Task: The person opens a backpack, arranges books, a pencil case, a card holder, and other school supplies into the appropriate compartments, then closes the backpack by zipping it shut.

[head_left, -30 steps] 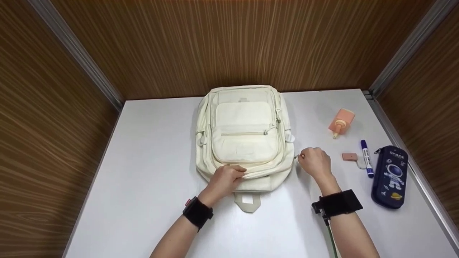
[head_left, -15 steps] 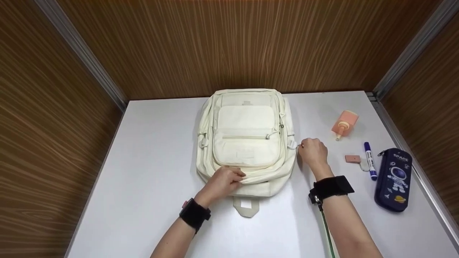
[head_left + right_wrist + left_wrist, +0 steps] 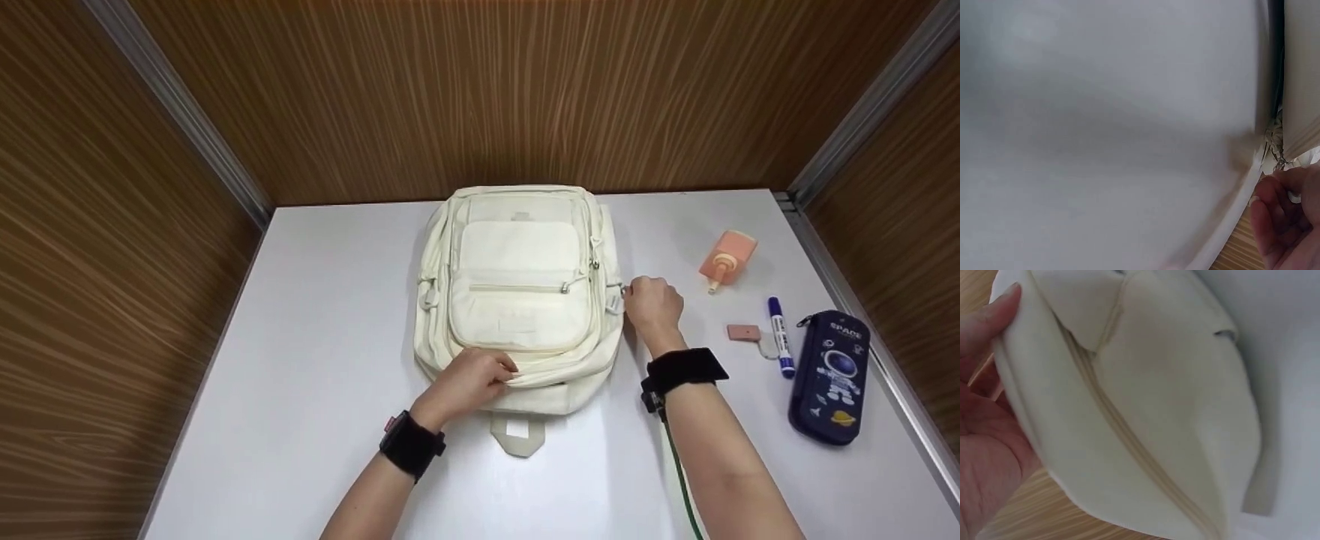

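Note:
A cream backpack (image 3: 517,247) lies on the table, its carry loop (image 3: 519,448) toward me. My left hand (image 3: 466,381) pinches the fabric at the bag's near edge between thumb and fingers. In the left wrist view, a beige zipper (image 3: 1134,444) runs along the bag beside that hand (image 3: 991,422). At the bag's right side, my right hand (image 3: 654,309) has its fingers curled and pinches a small metal zipper pull. The right wrist view shows that pull (image 3: 1280,163) at the fingertips, next to a dark gap in the bag's side.
To the right lie a pink-orange pump bottle (image 3: 729,259), a small pink eraser-like block (image 3: 742,332), a blue-capped marker (image 3: 781,337) and a navy pencil case (image 3: 831,379) with space pictures. Wood-grain panels (image 3: 480,97) enclose the white table (image 3: 337,300) at the back and sides.
My right hand has slid along the bag's right side, away from me, with the zipper pull. The left hand keeps its grip at the near edge. The view has shifted slightly.

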### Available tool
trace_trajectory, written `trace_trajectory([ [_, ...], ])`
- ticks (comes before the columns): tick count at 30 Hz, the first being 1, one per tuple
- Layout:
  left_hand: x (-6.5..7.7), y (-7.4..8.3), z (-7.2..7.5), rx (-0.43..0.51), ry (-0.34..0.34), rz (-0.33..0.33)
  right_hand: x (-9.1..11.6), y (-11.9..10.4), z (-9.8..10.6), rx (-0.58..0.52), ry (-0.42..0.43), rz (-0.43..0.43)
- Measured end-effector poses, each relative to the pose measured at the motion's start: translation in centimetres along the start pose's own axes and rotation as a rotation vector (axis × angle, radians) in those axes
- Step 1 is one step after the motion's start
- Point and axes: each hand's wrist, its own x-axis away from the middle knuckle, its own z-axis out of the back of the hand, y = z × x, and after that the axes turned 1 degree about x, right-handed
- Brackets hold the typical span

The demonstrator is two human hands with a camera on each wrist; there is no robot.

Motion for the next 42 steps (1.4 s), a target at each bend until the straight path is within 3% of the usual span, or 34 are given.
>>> trace_trajectory([
  [5,-0.3,0.3,0.3,-0.062,-0.035,0.034,0.1,0.2,0.4,0.003,-0.043,-0.002],
  [9,-0.6,0.2,0.3,-0.096,-0.024,0.066,0.2,-0.1,0.7,0.017,-0.018,0.027],
  [12,-0.9,-0.1,-0.1,-0.158,0.046,0.064,0.2,-0.6,0.9,0.044,0.048,0.105],
  [16,-1.0,-0.8,-0.5,-0.218,0.136,0.07,-0.1,-1.6,0.8,-0.016,0.124,0.265],
  [18,-1.0,-1.2,-0.7,-0.198,0.126,0.078,-0.2,-2.1,0.7,-0.064,0.126,0.345],
  [21,-0.6,-1.7,-0.9,-0.126,0.052,0.093,-0.4,-2.7,0.7,-0.062,0.09,0.417],
  [24,-0.2,-2.1,-1.3,-0.106,-0.021,0.095,-0.6,-3.0,0.7,0.034,0.038,0.416],
  [29,0.1,-2.5,-2.0,-0.277,-0.051,0.088,-0.8,-3.2,0.9,0.157,-0.008,0.37],
  [32,0.1,-2.5,-2.2,-0.33,-0.06,0.103,-0.7,-3.1,0.8,0.134,0.018,0.372],
  [38,0.1,-2.5,-2.3,-0.33,-0.061,0.114,-0.9,-2.8,0.3,0.006,0.04,0.407],
  [42,0.2,-2.4,-2.4,-0.335,-0.063,0.117,-0.8,-3.1,0.2,-0.088,0.029,0.363],
])
